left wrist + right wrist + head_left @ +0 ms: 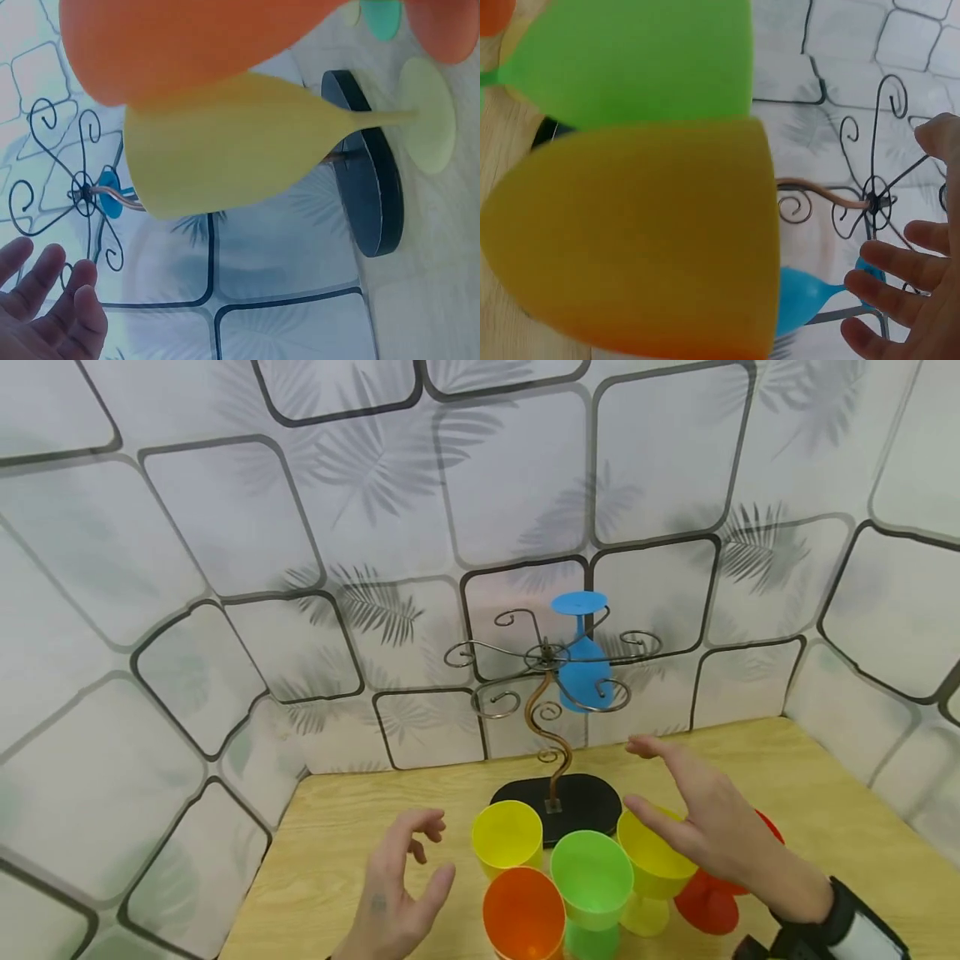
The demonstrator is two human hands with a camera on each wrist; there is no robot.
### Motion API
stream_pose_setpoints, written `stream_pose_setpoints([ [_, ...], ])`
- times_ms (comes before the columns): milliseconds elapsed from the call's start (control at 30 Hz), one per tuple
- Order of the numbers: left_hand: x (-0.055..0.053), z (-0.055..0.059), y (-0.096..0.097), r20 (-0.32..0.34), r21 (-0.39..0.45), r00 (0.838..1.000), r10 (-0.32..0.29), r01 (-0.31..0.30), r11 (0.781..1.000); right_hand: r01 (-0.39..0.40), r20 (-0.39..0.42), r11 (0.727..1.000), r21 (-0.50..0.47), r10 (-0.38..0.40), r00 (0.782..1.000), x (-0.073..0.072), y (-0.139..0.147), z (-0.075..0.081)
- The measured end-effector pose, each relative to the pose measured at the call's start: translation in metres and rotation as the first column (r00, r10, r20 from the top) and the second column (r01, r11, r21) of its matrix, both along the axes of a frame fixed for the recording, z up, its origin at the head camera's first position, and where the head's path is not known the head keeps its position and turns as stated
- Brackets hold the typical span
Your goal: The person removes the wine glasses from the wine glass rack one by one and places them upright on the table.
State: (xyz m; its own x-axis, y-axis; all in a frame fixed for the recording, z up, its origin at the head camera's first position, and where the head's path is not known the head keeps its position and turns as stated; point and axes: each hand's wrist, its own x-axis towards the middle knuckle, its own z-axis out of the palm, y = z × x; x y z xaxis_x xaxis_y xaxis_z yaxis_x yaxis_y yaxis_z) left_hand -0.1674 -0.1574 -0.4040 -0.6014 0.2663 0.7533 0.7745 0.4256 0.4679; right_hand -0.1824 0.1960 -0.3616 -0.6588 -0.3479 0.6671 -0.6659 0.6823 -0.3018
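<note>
My left hand (401, 885), fingers loosely bent and holding nothing, hovers left of the plastic goblets. The orange goblet (523, 912) and the left yellow goblet (507, 837) are nearest to it. My right hand (712, 827) is empty too, thumb and fingers spread, above the right yellow goblet (652, 870) and a red goblet (708, 906) that it partly hides. Between the hands a green goblet (592, 878) stands upright. Behind them rises a metal stemware rack (558, 752) with curled arms; a blue goblet (585, 675) hangs upside down from it.
The rack's black oval base (592, 806) sits on the wooden table (360, 827) just behind the goblets. A patterned wall (517, 477) closes off the back and both sides. A dark band (832, 918) circles the right wrist.
</note>
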Motion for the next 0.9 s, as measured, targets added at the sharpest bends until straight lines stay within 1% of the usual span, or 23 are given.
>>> stream_pose_setpoints([
  [67,-0.01,0.003,0.003,-0.038,0.011,0.999,-0.017,0.017,1.0,0.019,0.021,0.999,0.029,-0.019,1.0,-0.006,0.005,0.0],
  [167,-0.025,0.009,0.005,-0.07,0.01,0.997,-0.024,0.024,1.0,0.032,0.064,0.997,0.069,-0.037,0.997,-0.016,0.011,0.002],
  [233,-0.035,0.012,0.006,-0.083,-0.003,0.996,-0.019,0.018,1.0,0.041,0.096,0.995,0.09,-0.049,0.994,-0.023,0.015,0.005],
  [333,-0.05,0.016,0.008,-0.086,-0.033,0.996,-0.012,0.009,0.999,0.05,0.152,0.993,0.111,-0.066,0.986,-0.035,0.021,0.009],
  [433,-0.063,0.017,0.008,-0.054,-0.075,0.999,-0.002,-0.002,0.997,0.053,0.204,0.99,0.134,-0.08,0.976,-0.047,0.026,0.014],
  [533,-0.075,0.018,0.009,0.017,-0.128,1.0,0.02,-0.018,0.992,0.062,0.248,0.985,0.162,-0.102,0.963,-0.058,0.029,0.017],
  [633,-0.082,0.018,0.01,0.104,-0.174,0.994,0.046,-0.027,0.984,0.061,0.286,0.981,0.185,-0.113,0.952,-0.069,0.029,0.02],
  [700,-0.084,0.018,0.01,0.144,-0.19,0.988,0.058,-0.03,0.981,0.057,0.305,0.979,0.196,-0.115,0.945,-0.075,0.029,0.021],
  [800,-0.087,0.017,0.012,0.162,-0.198,0.985,0.065,-0.033,0.98,0.058,0.328,0.976,0.208,-0.125,0.936,-0.083,0.027,0.025],
  [900,-0.09,0.018,0.014,0.149,-0.196,0.986,0.069,-0.039,0.98,0.071,0.361,0.973,0.218,-0.148,0.921,-0.089,0.026,0.028],
])
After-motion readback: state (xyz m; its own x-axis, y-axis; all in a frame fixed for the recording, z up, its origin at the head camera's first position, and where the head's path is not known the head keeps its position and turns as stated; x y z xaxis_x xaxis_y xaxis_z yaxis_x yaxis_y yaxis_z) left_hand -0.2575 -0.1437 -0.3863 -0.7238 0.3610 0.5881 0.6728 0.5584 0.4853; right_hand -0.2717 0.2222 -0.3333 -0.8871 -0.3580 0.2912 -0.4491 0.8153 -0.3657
